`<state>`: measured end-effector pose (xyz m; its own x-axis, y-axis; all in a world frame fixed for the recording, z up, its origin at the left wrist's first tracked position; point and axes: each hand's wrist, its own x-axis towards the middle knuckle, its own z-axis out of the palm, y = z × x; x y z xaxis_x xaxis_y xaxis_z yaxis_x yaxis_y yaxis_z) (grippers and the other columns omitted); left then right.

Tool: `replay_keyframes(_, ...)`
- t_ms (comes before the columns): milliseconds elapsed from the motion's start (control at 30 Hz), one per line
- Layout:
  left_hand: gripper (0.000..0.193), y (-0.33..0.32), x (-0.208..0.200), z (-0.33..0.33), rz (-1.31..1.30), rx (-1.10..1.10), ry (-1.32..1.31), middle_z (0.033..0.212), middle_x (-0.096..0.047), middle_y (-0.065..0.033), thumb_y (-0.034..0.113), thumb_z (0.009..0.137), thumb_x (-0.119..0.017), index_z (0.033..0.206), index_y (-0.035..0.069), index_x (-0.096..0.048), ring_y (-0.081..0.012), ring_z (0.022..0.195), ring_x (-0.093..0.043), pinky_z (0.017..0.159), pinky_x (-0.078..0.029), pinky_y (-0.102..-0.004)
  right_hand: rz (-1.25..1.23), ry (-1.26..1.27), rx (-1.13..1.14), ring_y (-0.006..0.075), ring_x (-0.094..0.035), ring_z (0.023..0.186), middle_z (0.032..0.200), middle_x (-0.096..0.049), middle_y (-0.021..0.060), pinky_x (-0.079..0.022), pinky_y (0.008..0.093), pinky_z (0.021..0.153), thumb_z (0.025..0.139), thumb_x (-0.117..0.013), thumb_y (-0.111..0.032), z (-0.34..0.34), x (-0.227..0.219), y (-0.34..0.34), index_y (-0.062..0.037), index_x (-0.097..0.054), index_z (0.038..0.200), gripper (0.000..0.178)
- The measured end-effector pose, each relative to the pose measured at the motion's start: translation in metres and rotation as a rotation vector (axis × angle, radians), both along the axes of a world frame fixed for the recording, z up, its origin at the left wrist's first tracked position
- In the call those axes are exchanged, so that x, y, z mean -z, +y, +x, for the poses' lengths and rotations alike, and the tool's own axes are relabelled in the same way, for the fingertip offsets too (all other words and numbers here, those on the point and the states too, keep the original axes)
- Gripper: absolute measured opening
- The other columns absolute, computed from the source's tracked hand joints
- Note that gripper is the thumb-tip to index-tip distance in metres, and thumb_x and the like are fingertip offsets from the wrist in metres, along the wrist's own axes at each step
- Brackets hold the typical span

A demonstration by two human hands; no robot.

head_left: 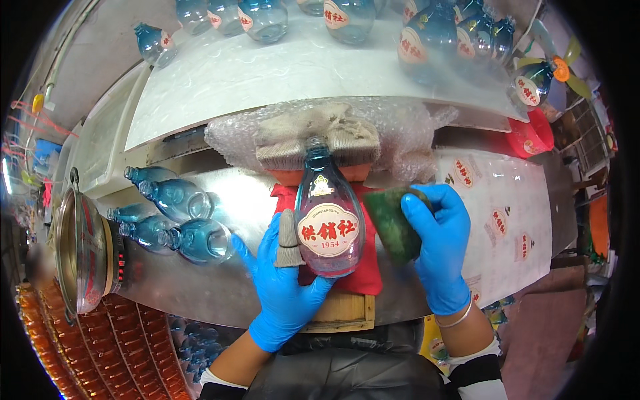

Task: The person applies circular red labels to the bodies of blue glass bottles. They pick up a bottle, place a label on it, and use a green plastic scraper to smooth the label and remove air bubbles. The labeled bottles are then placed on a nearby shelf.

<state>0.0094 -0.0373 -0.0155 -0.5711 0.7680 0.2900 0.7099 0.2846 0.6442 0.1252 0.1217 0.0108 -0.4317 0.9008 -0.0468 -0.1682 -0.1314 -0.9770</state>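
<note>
A blue glass bottle with a pale oval label and red lettering lies in front of me, neck away from me. Its neck rests against a folded greyish cloth, its body over a red cloth. My left hand, in a blue glove, cradles the bottle's base with the thumb beneath and one finger sticking out to the left. A grey ribbed knit piece sits between that hand and the bottle's side. My right hand, also gloved, grips a dark green scouring pad just right of the bottle, apart from it.
Several unlabelled blue bottles lie on the metal table at left, beside a round metal pan. Label sheets cover the right side. Labelled bottles stand on the far white board. Bubble wrap surrounds the cloth rest.
</note>
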Motion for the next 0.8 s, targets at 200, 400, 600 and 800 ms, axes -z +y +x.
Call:
replay_keyframes(200, 0.088, 0.005, 0.013, -0.015, 0.055, 0.119, -0.235, 0.120, -0.055, -0.0132, 0.029, 0.064, -0.078, 0.132, -0.005, -0.035, -0.0239, 0.114, -0.050, 0.110, 0.005, -0.0443, 0.246, -0.120, 0.051, 0.0081, -0.054, 0.071, 0.082, -0.062, 0.0034, -0.044, 0.0223, 0.065, 0.073, -0.071, -0.003, 0.003, 0.003, 0.003, -0.0031, -0.062, 0.084, 0.014)
replay_keyframes(400, 0.092, 0.000, 0.012, -0.013, 0.063, 0.078, -0.243, 0.126, -0.050, -0.0145, 0.039, 0.063, -0.077, 0.133, -0.003, -0.035, -0.0237, 0.119, -0.047, 0.107, 0.008, -0.0523, 1.224, -0.210, -0.299, 0.0128, -0.055, 0.072, 0.083, -0.062, -0.0030, -0.039, 0.0294, 0.070, 0.059, -0.076, -0.007, 0.032, -0.012, -0.003, -0.0146, -0.069, 0.080, 0.024)
replay_keyframes(600, 0.091, 0.003, 0.007, -0.010, 0.042, 0.057, -0.187, 0.120, -0.055, -0.0115, 0.038, 0.063, -0.077, 0.134, -0.001, -0.035, -0.0229, 0.112, -0.051, 0.107, 0.007, -0.0530, 0.954, -0.181, -0.134, 0.0137, -0.052, 0.074, 0.080, -0.061, -0.0037, -0.036, 0.0309, 0.067, 0.053, -0.079, -0.013, 0.045, 0.005, -0.008, -0.0173, -0.069, 0.077, 0.026)
replay_keyframes(800, 0.088, 0.001, -0.003, -0.005, 0.143, 0.016, -0.311, 0.116, -0.058, -0.0111, 0.032, 0.064, -0.078, 0.133, -0.003, -0.035, -0.0237, 0.114, -0.050, 0.108, 0.005, -0.0482, 0.999, -0.211, -0.181, 0.0168, -0.050, 0.070, 0.077, -0.060, -0.0021, -0.035, 0.0308, 0.065, 0.052, -0.079, -0.011, 0.052, 0.004, -0.007, -0.0144, -0.067, 0.076, 0.027)
